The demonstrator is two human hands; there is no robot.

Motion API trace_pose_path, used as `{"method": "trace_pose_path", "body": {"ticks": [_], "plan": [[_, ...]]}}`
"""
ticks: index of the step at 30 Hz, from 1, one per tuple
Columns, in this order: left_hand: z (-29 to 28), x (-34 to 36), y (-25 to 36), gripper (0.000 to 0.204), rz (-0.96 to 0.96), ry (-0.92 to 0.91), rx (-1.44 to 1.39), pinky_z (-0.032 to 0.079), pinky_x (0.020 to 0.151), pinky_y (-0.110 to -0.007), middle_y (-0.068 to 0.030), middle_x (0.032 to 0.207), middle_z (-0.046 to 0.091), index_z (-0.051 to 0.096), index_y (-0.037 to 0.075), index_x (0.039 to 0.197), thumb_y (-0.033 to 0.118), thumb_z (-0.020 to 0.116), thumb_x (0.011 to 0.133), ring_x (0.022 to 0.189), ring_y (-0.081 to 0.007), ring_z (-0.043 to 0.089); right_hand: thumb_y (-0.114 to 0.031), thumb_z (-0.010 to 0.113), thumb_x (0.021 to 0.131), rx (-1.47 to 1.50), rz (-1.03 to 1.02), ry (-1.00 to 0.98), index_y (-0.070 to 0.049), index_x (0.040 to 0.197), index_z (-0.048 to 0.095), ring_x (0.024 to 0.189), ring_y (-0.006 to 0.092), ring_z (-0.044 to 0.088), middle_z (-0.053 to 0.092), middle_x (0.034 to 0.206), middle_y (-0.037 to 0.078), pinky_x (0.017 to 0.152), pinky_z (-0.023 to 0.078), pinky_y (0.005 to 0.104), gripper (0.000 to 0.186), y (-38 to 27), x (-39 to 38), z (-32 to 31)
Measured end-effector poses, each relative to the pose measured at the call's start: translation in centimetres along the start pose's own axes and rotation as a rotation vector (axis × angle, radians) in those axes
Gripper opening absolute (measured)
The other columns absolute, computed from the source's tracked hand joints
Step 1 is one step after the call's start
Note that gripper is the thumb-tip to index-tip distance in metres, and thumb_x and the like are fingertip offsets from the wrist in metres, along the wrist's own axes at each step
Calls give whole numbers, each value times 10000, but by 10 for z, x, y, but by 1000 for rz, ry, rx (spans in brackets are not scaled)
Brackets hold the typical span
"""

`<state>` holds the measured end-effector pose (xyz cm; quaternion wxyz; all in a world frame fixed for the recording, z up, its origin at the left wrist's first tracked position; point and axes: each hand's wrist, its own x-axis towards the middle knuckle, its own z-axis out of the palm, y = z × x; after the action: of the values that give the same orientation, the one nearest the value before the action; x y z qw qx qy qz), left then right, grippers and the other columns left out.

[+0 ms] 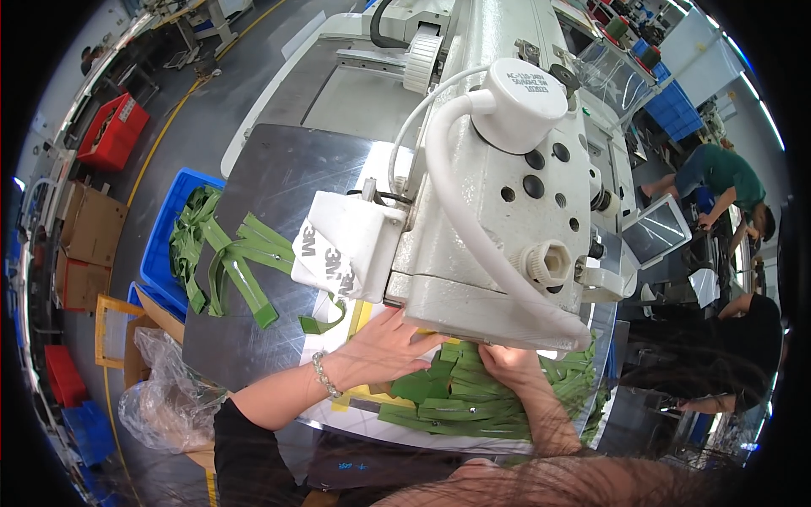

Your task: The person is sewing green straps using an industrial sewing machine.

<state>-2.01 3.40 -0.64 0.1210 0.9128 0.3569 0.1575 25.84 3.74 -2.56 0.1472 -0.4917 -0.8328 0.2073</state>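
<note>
Working close under the front of the white machine head [498, 228], the two hands are apart from each other at the near edge of the machine. The left hand [384, 348] lies palm down with fingers extended and spread, gripping nothing visible. The right hand [511, 365] is curled above the green strips [473, 393]; its fingertips are partly hidden, so whether it pinches a strip cannot be told. These strips lie overlapping below and to the right of the machine head. Further green strips [249, 253] trail across the metal surface [279, 173] at left, reaching the blue bin [160, 253].

Assessment: good practice here would be guiding one strip flat and square with light, even pressure, separating it from its overlapping neighbours. Fingertips should stay clear of the concealed mechanism, and the beaded bracelet [324, 374] clear of loose ends.
</note>
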Motion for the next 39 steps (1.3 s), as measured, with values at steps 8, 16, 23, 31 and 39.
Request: {"method": "trace_pose_path", "body": {"ticks": [8,16,23,31,39], "plan": [[-4,-3,0,571,-40,-54,-108,403,879,-353,-100,1277,471,493,130,1329,383,638,838,1151,-266,449,-101,651,738,-76,-291,62,-106,1119,642,1099,291,590,654,1138,72,987,436,427,381,-15,17,-12],[-4,-4,-1,606,-42,-137,-131,398,907,-376,-126,1327,452,427,124,1376,369,615,854,1171,-294,444,-146,654,734,-111,-292,65,-119,1093,656,1095,290,591,650,1134,80,990,424,431,360,-17,16,-12],[-8,-4,-1,583,-2,-26,-25,431,939,-391,-100,1273,532,413,148,1390,414,553,890,1189,-262,493,-199,673,675,15,-331,52,-148,1062,667,1155,315,485,592,1174,84,1009,320,482,390,-24,34,-18],[-10,1,2,392,-382,-504,-490,419,924,-426,-136,1113,617,611,77,1142,396,512,937,1043,-321,566,-208,641,655,-97,-491,-169,-206,1001,670,1103,279,475,596,1159,26,916,312,456,347,-7,56,1],[-5,-3,1,412,-113,-81,-274,424,900,-444,-148,1075,616,599,65,1150,399,544,916,1017,-338,570,-184,646,688,-119,-572,-74,-226,940,653,1074,203,501,620,1107,-17,817,310,406,256,-17,53,-5]]}}
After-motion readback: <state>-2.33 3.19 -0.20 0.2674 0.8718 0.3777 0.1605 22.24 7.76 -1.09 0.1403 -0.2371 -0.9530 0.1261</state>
